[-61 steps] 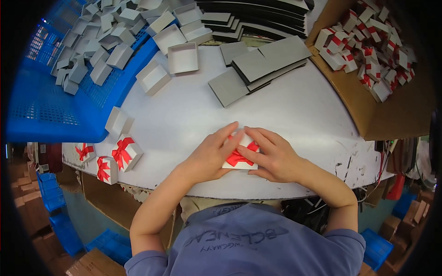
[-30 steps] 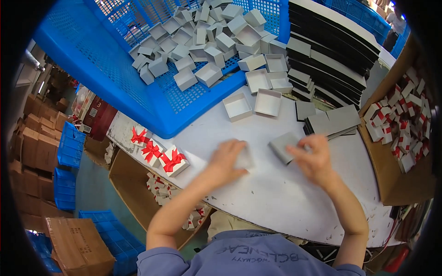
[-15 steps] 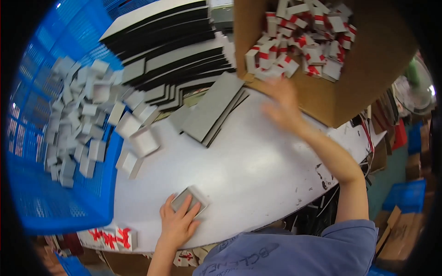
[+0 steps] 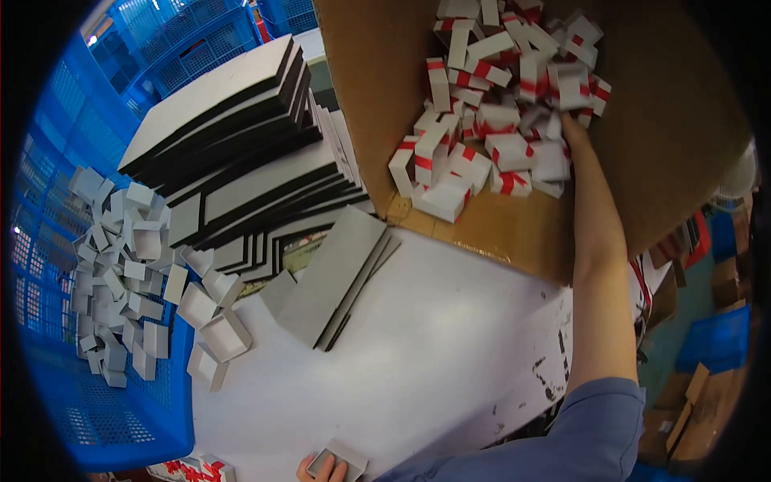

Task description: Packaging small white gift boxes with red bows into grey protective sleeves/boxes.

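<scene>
At the table's near edge, my left hand (image 4: pixel 321 469) grips a small open box (image 4: pixel 348 458) with a grey inside; some fingers are in it and one is against its outer side. The lower picture edge cuts this hand off. My right arm reaches deep into a large cardboard carton (image 4: pixel 514 233) at the far right. There my right hand (image 4: pixel 569 128) is among many small white boxes with red bands (image 4: pixel 507 153). Its fingers are hidden behind blurred boxes, so I cannot make out what they hold.
At the left, a blue plastic crate (image 4: pixel 173 426) holds many small white open boxes (image 4: pixel 112 281), some spilling onto the white table (image 4: pixel 418 337). Stacked grey boards with black edges (image 4: pixel 233 120) stand at the back, with loose grey boards (image 4: pixel 341 273) before them. Red-and-white boxes (image 4: pixel 193 468) lie near left.
My right hand has gone from the carton's near edge deep in among the boxes. The view has shifted, so the table and my left hand with the small box sit lower in the picture.
</scene>
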Demonstrator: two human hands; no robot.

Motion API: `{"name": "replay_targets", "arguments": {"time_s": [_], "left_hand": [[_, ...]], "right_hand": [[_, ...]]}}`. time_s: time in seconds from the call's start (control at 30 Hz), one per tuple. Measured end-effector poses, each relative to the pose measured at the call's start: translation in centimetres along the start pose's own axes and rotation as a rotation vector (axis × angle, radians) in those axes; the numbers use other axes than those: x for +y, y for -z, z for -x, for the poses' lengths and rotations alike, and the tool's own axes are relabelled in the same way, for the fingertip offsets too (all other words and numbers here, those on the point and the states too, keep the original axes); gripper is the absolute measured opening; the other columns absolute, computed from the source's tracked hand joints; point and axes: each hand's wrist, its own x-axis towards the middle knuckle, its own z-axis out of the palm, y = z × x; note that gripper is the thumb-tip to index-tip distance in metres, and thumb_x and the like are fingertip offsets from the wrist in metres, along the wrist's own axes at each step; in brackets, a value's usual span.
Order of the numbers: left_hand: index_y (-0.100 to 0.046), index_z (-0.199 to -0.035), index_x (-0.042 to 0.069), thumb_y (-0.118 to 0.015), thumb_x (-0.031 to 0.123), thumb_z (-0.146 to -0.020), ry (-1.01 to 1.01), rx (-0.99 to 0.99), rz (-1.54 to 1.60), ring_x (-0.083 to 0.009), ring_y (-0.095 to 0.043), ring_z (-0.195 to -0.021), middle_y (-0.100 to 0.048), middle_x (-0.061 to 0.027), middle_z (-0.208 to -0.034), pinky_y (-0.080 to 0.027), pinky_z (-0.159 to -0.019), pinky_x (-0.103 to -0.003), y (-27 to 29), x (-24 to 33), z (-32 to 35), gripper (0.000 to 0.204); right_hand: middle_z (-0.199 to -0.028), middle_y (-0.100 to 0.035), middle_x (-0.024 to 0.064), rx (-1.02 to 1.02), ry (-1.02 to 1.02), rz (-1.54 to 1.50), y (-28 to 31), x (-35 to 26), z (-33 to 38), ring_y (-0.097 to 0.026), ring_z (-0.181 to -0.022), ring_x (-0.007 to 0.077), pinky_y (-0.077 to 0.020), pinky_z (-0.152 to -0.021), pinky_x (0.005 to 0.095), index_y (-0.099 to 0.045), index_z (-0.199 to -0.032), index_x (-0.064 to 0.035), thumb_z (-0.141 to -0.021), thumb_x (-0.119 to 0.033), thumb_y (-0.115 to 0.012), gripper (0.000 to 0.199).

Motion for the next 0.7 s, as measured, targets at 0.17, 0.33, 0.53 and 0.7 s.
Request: {"name": "replay_targets", "arguments": {"time_s": [0.17, 0.33, 0.53, 0.7], "left_hand": [[-0.058, -0.11, 0.002, -0.062, 0.028, -0.076, 0.028, -0.027, 0.013, -0.0419, -0.05, -0.104, -0.052, -0.0197, -0.117, -0.038, -0.087, -0.055, 0.1, -0.2, -0.2, 0.043], [-0.057, -0.112, 0.004, -0.065, 0.025, -0.071, 0.057, -0.064, -0.018, -0.0427, -0.048, -0.105, -0.052, -0.0195, -0.118, -0.038, -0.088, -0.055, 0.5, 0.6, -0.6, 0.047], [-0.058, -0.112, 0.004, -0.065, 0.021, -0.073, 0.062, -0.046, 0.018, -0.0419, -0.05, -0.107, -0.052, -0.0217, -0.119, -0.036, -0.09, -0.056, 0.5, 1.0, -1.7, 0.043], [-0.058, -0.108, 0.002, -0.065, 0.027, -0.068, 0.055, -0.073, -0.001, -0.0461, -0.043, -0.106, -0.049, -0.0195, -0.123, -0.032, -0.093, -0.056, 0.0, 0.8, -0.8, 0.047]], "right_hand": [[-0.122, -0.055, 0.0133, -0.252, 0.172, -0.014, 0.0, 2.2, -1.6, -0.052, -0.113, 0.0233, -0.0394, -0.094, 0.0322, -0.046, -0.129, -0.0005, -0.077, -0.066, -0.05, 0.084], [-0.106, -0.061, 0.0042, -0.515, 0.228, -0.367, -4.0, 4.1, -1.9, -0.058, -0.094, 0.0166, -0.0448, -0.082, 0.0282, -0.055, -0.116, -0.0037, -0.083, -0.043, -0.06, 0.051], [-0.117, -0.056, 0.0083, -0.47, 0.186, 0.025, -3.5, -0.6, 5.6, -0.055, -0.104, 0.0184, -0.0411, -0.089, 0.0293, -0.044, -0.128, -0.0034, -0.068, -0.038, -0.072, 0.075], [-0.109, -0.06, 0.0067, -0.557, 0.21, 0.044, -2.3, -0.1, 8.6, -0.057, -0.097, 0.0165, -0.0434, -0.085, 0.0291, -0.053, -0.119, -0.0029, -0.069, -0.033, -0.071, 0.061]]}}
